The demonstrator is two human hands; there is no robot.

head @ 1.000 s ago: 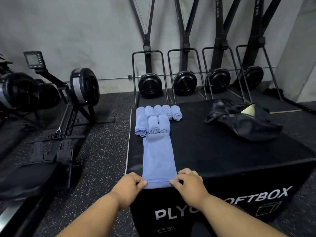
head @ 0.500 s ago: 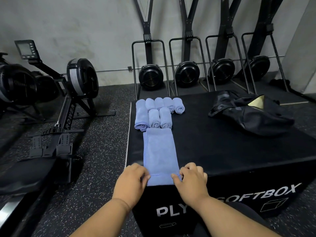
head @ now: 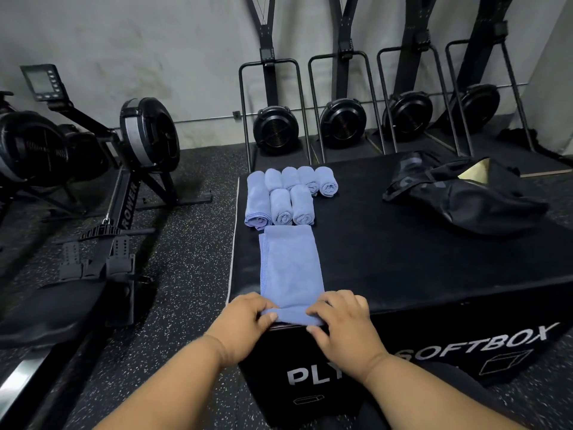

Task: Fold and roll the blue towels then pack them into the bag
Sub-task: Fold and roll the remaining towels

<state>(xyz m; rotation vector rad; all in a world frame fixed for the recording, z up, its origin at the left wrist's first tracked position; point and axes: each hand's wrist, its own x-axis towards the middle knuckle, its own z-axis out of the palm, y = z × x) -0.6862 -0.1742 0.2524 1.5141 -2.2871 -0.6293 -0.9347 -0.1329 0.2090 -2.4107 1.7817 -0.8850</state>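
A blue towel, folded into a long strip, lies on the black soft plyo box, running away from me. Its near end is turned up into a small roll at the box's front edge. My left hand pinches the roll's left end and my right hand pinches its right end. Several rolled blue towels lie in two rows at the box's far left corner. A black bag lies slumped at the far right of the box, its mouth showing a pale lining.
A rowing machine stands on the speckled rubber floor to the left of the box. Several ski-type machines with black flywheels line the wall behind it.
Both hands have curled the towel's near edge over into a first small roll; earlier that edge lay flat under my fingertips. The view has shifted slightly.
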